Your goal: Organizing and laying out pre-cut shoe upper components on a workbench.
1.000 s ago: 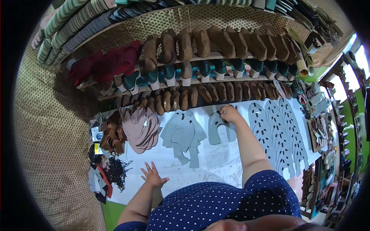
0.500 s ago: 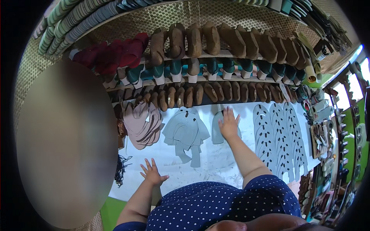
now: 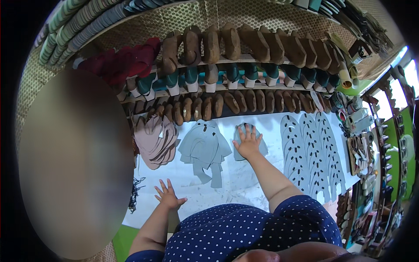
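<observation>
Fingers spread, my right hand [image 3: 248, 143] lies flat on a small grey-blue cut piece [image 3: 262, 147] toward the back of the white table. Part of that piece is hidden under the hand. My left hand [image 3: 168, 195] is open near the table's front edge, fingers apart and nothing in it; whether it touches the surface I cannot tell. Between the hands and farther back rests a fanned pile of grey-blue cut pieces [image 3: 204, 146]. Pinkish-beige cut pieces [image 3: 152, 146] overlap at its left. Right of my right arm, grey-blue pieces with dark marks [image 3: 293, 153] lie in overlapping columns.
Shelves behind the white table [image 3: 244, 187] hold brown wooden shoe lasts [image 3: 211, 46], dark green heeled forms [image 3: 191, 78] and dark red pieces [image 3: 131, 63]. A tray of tools [image 3: 358, 155] stands at the right. Black laces or cords [image 3: 135, 192] hang at the left edge.
My right hand has shifted from the right side of the small grey-blue piece leftward onto its middle. My left hand stays spread in about the same place. The view has shifted slightly.
</observation>
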A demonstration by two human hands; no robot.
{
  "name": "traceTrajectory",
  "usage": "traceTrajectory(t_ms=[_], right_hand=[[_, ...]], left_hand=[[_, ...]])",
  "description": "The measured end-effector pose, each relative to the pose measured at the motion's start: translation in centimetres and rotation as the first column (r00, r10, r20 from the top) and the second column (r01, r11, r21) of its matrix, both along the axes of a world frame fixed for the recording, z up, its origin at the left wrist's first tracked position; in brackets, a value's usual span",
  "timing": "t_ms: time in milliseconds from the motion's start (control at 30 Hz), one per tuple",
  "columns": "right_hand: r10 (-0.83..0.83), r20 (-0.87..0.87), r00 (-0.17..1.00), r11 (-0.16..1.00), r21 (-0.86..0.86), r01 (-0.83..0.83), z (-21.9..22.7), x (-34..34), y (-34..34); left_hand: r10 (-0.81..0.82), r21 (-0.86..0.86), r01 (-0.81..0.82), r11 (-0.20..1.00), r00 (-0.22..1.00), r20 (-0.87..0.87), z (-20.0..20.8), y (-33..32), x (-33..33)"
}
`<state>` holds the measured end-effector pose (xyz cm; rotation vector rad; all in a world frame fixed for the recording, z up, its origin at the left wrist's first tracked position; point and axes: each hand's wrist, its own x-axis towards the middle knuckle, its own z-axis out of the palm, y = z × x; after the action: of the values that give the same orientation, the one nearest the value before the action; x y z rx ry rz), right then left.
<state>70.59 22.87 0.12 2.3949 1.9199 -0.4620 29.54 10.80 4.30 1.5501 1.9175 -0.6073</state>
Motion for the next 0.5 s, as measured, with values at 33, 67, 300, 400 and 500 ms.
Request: traceTrajectory(t_ms=[33, 67, 300, 400, 500], right_hand=[[-0.005, -0.017, 1.0, 0.999, -0.049, 0.004, 0.3, 0.0, 0.2], [0.001, -0.017, 1.0, 0.999, -0.04, -0.002, 1.0, -0.4, 0.5], [0.028, -0.093, 0.995, 0.99, 0.14, -0.015, 2.3, -6.0, 3.2], [0.086, -0.176, 0.981, 0.984, 0.167, -0.056, 2.1, -9.5, 4.2], [0.064, -0.132, 0.989, 0.991, 0.123, -0.047, 1.4, -11.6, 5.2]], left_hand=[[0.001, -0.009, -0.001, 1.0, 1.0, 0.005, 0.1, 0.0, 0.0], [0.006, 0.0, -0.006, 1.0, 1.0, 0.005, 0.1, -0.1, -0.2], [-0.015, -0.025, 0.015, 1.0, 1.0, 0.006, 0.5, -0.1, 0.0], [-0.002, -0.012, 0.002, 1.0, 1.0, 0.021, 0.9, -0.2, 0.1], [-0.008, -0.006, 0.008, 1.0, 0.999, 0.032, 0.5, -0.3, -0.2]])
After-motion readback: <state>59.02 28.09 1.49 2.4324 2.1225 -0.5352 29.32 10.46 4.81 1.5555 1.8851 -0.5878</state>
